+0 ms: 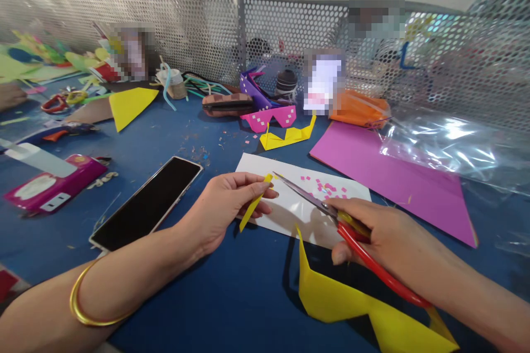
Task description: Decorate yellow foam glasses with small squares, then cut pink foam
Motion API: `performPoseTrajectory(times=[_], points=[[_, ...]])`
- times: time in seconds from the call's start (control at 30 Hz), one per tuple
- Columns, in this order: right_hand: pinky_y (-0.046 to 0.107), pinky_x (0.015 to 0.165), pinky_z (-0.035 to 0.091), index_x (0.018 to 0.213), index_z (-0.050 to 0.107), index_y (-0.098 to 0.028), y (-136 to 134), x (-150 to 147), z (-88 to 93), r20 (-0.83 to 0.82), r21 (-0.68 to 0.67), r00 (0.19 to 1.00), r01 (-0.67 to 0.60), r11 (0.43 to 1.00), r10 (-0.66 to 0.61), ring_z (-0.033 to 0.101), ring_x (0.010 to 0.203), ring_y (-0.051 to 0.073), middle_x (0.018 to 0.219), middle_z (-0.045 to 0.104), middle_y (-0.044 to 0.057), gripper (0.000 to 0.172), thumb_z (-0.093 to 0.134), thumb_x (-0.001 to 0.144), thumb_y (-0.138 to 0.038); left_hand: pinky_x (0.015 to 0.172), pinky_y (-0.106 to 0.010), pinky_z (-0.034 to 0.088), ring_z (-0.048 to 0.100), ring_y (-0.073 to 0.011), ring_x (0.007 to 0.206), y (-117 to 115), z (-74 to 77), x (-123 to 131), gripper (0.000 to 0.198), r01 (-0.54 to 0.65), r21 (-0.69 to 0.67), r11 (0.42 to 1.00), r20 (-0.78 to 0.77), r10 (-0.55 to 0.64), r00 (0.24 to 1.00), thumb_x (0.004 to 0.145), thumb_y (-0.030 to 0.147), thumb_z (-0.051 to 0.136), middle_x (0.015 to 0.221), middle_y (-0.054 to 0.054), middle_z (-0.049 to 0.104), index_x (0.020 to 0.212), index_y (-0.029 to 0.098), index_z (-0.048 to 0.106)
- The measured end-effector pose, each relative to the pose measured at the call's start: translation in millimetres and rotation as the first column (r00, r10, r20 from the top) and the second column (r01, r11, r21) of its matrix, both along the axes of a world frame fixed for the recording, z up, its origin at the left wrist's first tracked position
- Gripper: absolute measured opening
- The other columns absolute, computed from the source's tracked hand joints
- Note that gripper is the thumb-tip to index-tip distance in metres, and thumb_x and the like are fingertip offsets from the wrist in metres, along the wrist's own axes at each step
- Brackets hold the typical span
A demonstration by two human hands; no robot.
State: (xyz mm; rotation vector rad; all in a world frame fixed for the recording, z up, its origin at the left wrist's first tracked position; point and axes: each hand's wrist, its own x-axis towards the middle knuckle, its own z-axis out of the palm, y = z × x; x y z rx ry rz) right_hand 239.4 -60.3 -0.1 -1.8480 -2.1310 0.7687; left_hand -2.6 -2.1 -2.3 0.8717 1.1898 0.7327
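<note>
Between the thumb and fingers of my left hand (232, 201) is a narrow yellow paper strip (250, 212), its top end just left of the scissors' tips. My right hand (372, 231) grips red-handled scissors (306, 196), whose blades look closed or nearly so and point left. Both hands are over a white sheet of paper (285, 223) scattered with small pink paper squares (325, 188). A few tiny yellow bits lie near the blade tips. Below my right hand rests a folded yellow paper glasses shape (339, 298), partly hidden by the scissors' handle.
A black-screened phone (147, 204) and a magenta glue gun (58, 185) lie left. Behind are pink paper glasses (271, 118), a yellow paper piece (290, 136) and a brown case (227, 105). Purple paper (393, 176) and clear plastic (447, 143) lie right, before a perforated metal screen (199, 11).
</note>
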Motion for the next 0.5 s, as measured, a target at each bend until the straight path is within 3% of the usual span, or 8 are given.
performPoseTrajectory(times=[0.13,0.33,0.5], points=[[0.033,0.068,0.057,0.115,0.066,-0.028,-1.7,-1.0,-2.2,0.002,0.009,1.000,-0.024,1.000,0.024,0.073,0.088,0.026,0.106,0.076,0.002,0.044,0.074,0.074,-0.041,0.058,-0.019,0.049,0.065,-0.0080,0.059,0.3,-0.7,-0.4,0.013,0.000,0.007,1.000,0.018,0.000,1.000,0.078,0.030,0.076,0.087,-0.004,0.076,0.080,0.017,0.074],[0.030,0.062,0.055,0.114,0.066,-0.030,-4.3,-0.9,-2.6,-0.012,0.038,0.999,-0.039,0.999,0.040,0.073,0.085,0.024,0.104,0.076,0.000,0.041,0.073,0.074,-0.035,0.057,-0.018,0.050,0.065,-0.0076,0.058,1.3,-1.7,0.4,0.009,-0.010,0.025,1.000,0.016,0.010,1.000,0.081,0.026,0.072,0.085,-0.003,0.076,0.080,0.017,0.075],[0.029,0.067,0.054,0.111,0.065,-0.031,-3.3,-3.1,-2.8,-0.045,-0.034,0.998,-0.037,0.999,0.036,0.072,0.086,0.022,0.101,0.076,-0.003,0.040,0.074,0.072,-0.030,0.055,-0.017,0.049,0.066,-0.0075,0.057,0.1,-0.6,1.0,0.008,-0.002,-0.012,1.000,0.032,0.002,0.999,0.083,0.022,0.070,0.082,-0.002,0.076,0.078,0.017,0.074]])
